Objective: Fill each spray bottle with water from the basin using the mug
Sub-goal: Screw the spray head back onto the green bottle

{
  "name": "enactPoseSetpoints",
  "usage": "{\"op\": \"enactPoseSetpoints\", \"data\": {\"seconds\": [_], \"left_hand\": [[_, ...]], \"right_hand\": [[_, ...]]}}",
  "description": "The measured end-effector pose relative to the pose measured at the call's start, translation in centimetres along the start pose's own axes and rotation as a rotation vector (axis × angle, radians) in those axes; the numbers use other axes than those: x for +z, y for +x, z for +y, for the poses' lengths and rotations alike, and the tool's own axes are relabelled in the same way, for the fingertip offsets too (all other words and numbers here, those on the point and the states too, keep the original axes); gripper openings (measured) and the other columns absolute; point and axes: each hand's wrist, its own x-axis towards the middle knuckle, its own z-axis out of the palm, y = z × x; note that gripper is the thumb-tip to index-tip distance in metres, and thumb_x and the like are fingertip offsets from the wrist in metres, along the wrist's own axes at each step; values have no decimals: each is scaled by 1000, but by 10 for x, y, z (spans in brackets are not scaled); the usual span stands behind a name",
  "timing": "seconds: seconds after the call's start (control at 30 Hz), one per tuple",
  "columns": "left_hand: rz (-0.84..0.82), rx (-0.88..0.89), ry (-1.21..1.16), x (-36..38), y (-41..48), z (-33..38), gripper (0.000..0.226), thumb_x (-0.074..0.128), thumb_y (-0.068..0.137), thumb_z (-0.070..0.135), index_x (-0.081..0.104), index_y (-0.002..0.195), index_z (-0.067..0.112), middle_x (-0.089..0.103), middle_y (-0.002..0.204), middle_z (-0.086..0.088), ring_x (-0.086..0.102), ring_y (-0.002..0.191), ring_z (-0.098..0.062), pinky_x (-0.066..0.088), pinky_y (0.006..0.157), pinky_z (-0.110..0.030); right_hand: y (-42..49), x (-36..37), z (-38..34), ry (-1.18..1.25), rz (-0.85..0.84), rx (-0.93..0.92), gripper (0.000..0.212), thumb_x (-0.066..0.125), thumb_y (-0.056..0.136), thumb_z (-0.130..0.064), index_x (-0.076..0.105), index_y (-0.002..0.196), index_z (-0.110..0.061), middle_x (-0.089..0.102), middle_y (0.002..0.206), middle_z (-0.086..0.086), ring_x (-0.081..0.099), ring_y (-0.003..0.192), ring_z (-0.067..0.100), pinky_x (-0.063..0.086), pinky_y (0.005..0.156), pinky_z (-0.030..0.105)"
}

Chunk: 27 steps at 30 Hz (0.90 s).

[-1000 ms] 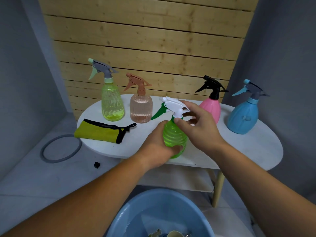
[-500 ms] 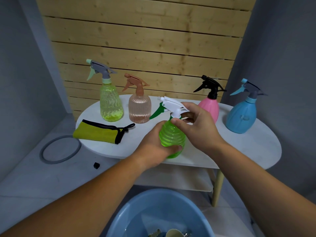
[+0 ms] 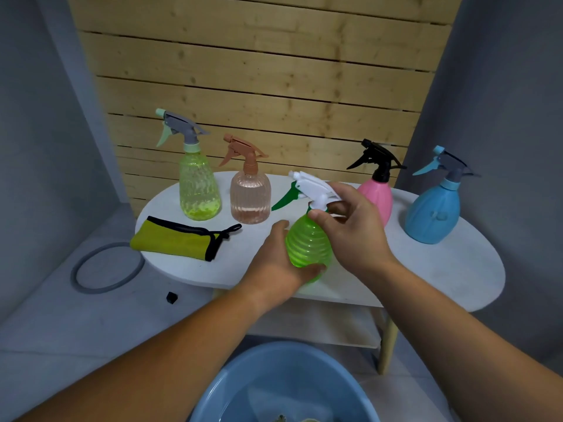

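The basin (image 3: 243, 388) is chopped off by the bottom edge, and whatever's in it is just a sliver, can't tell what. The right hand (image 3: 353, 229) covers the green bottle (image 3: 307, 242)'s neck and part of the pink bottle (image 3: 376, 196). Fingers of the left hand (image 3: 274, 269) mostly disappear behind the green bottle. Tiny black thing (image 3: 171, 297) on the floor (image 3: 91, 330): no idea.

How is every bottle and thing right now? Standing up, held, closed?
green bottle: upright, gripped by the left hand.
white spray head: on the green bottle, gripped at its neck by the right hand.
yellow-green bottle: upright on the table, sprayer on.
peach bottle: upright, sprayer on.
pink bottle: upright, sprayer on.
blue bottle: upright, sprayer on.
cloth: folded, lying flat.
basin: on the floor, uncovered.
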Motion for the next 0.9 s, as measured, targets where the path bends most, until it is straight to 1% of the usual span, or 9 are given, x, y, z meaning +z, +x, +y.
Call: {"op": "enactPoseSetpoints", "data": {"seconds": [0.1,0.17,0.27,0.37,0.5,0.57,0.67,0.73,0.9], "left_hand": [[-13,-23,2,-5,10,-2,86,86,51,55,52,127,35,70,113,9,69,105,-16,57,95,-48],[23,-5,12,-7,27,-4,81,86,50,56,57,123,37,73,111,9,71,104,-17,57,95,-50],[94,36,14,-10,57,0,70,88,53,48,57,114,36,74,107,5,72,100,-18,57,93,-50],[127,39,11,-10,84,1,68,87,55,39,57,115,32,73,107,2,71,100,-21,56,93,-49],[136,5,4,-5,107,-5,62,89,56,33,55,108,36,73,105,1,71,98,-22,57,92,-48],[136,-4,1,0,115,-10,64,90,54,37,57,108,37,74,104,2,72,97,-23,57,91,-50],[142,-16,-15,5,122,-17,62,85,46,46,58,102,40,74,102,4,72,96,-22,58,89,-52],[135,-18,-5,7,122,-17,62,83,47,46,58,104,40,74,102,5,72,96,-22,58,89,-52],[110,-21,51,9,122,-17,66,84,54,42,60,114,32,74,104,5,71,98,-21,57,91,-49]], "right_hand": [[19,-4,-2,19,26,9,39,73,85,-9,62,119,-27,70,81,2,62,72,7,53,72,31],[37,-4,-3,-12,28,19,39,72,86,-10,62,120,-26,70,78,0,61,70,6,54,70,31],[65,0,-3,14,18,5,40,71,85,-6,62,121,-22,71,78,-7,62,70,5,54,69,31],[90,4,3,-8,4,-1,42,70,85,-3,63,123,-17,68,71,-15,57,61,-2,47,64,20],[113,9,22,-46,20,17,44,71,84,-4,62,125,-18,63,64,-21,53,59,-5,45,65,21],[118,11,29,-60,35,45,53,73,84,-8,57,134,-17,67,78,-19,58,71,-4,49,73,22],[121,13,37,-81,43,51,61,74,84,-9,52,140,-16,71,115,3,66,104,9,53,94,32],[121,12,39,-90,46,47,62,74,84,-8,51,141,-15,69,121,3,65,109,9,51,98,32],[119,13,44,-124,47,50,62,74,84,-10,51,142,-16,68,116,-1,64,105,8,51,96,29]]}}
